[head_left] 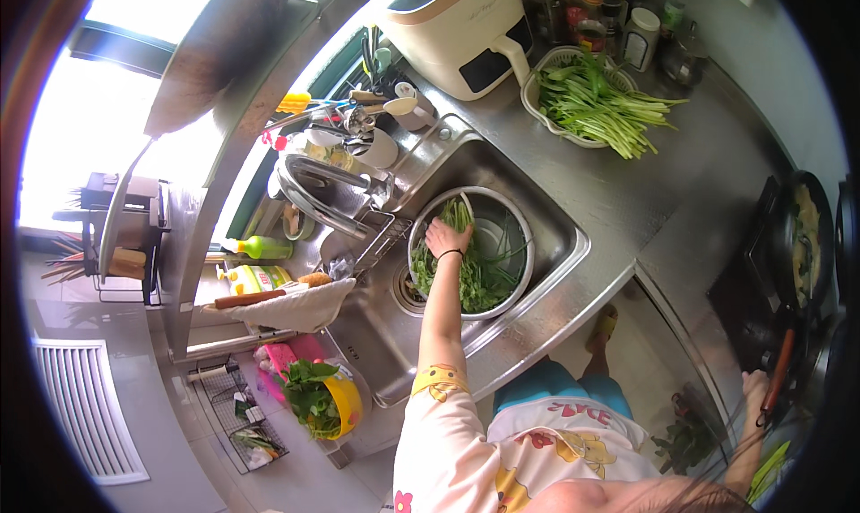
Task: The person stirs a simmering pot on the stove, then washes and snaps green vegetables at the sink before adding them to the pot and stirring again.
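My left hand (447, 237), with a dark band at the wrist, is closed around green stems of leafy herbs (480, 281). They lie in a round metal basin (529, 261) in the stainless steel sink (564, 231); a pale curved rim shows beside the stems. At the far right, my right hand (755, 384) is beside the brown handle (779, 372) of a dark pan (821, 244). Whether it touches the handle or holds anything is unclear. Pale and green food (804, 244) with a utensil lies in that pan, on the black stove (746, 281).
A white basket (531, 110) of green stalks stands on the counter near a cream air fryer (457, 36). The faucet (322, 207) and wire rack (386, 244) flank the sink. A yellow bowl (349, 405) of leaves is at lower left; a wok (222, 49) hangs upper left.
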The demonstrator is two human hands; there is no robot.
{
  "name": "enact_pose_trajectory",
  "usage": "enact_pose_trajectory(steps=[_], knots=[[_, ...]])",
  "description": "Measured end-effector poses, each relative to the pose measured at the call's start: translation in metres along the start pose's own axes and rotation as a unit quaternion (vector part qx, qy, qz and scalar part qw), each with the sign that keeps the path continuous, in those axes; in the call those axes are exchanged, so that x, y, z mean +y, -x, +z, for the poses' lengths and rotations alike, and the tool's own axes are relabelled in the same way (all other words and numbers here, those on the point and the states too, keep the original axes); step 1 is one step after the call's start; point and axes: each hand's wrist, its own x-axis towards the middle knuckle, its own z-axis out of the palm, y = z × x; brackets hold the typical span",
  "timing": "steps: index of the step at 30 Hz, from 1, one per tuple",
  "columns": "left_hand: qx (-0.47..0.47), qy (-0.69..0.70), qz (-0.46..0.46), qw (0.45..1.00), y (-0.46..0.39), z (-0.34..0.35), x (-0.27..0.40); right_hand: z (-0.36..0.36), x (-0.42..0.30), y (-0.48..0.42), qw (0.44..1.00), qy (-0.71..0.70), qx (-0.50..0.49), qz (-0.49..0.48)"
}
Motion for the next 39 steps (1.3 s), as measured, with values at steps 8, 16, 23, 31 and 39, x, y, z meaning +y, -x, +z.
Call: enact_pose_trajectory(steps=[8,16,23,31,39], knots=[[-0.263,0.078,-0.081,0.958,-0.018,0.008,-0.014,-0.157,-0.213,0.122,0.922,-0.101,0.087,-0.363],[-0.338,0.479,-0.097,0.804,-0.015,-0.004,-0.060,-0.267,-0.410,0.154,0.737,-0.188,0.210,-0.614],[-0.286,0.621,-0.162,0.711,0.000,-0.024,-0.078,-0.294,-0.564,0.159,0.647,-0.316,0.216,-0.659],[-0.337,0.746,-0.046,0.573,0.010,-0.038,-0.088,-0.297,-0.680,0.150,0.624,-0.548,-0.090,-0.550],[-0.385,0.781,-0.037,0.491,0.006,-0.053,-0.088,-0.303,-0.683,0.140,0.658,-0.480,0.096,-0.572]])
